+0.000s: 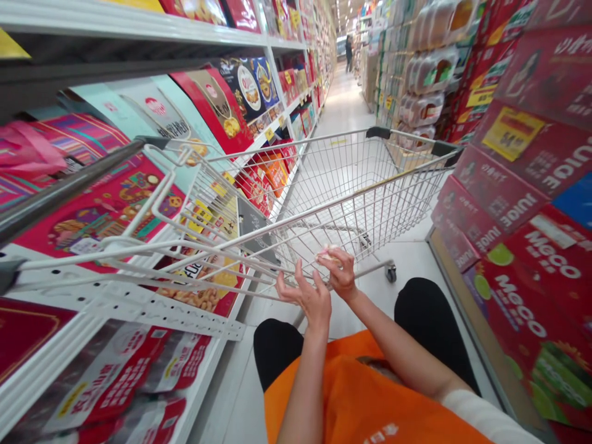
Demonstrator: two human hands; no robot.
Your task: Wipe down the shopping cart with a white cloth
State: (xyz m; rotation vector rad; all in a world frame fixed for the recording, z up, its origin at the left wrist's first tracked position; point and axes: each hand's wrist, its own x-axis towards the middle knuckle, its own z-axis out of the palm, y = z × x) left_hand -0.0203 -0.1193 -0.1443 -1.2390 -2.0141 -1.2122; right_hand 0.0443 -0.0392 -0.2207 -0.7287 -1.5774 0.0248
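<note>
Your right grip (342,274) is closed down to a pinch, thumb and fingers bent around a small pink-and-white piece (326,251); it is too small and blurred for you to tell what it is. That piece sits at your fingertips, in front of the near wire side of the shopping cart (337,202). Just beside it, your left grip (312,299) is loosely open, fingers spread and curled and nothing visibly caught between them; whether those fingers touch the wires behind them, you cannot tell. The cart stands upright and slantwise across the aisle before you, its dark handle (83,179) off to your left by the shelves and a caster wheel (391,271) on the pale floor (340,95) past your hands. Below your forearms are your orange garment (351,401) and black-clad knees (432,327), one on each side. To your left, a white shelf unit (176,308) carries a pale blue gift box (157,108) and a striped pink package (87,139). To your right rise stacked red cartons (531,271), with a yellow price sign (513,132) higher up. Far down the aisle stands a person in dark clothes (348,54).
</note>
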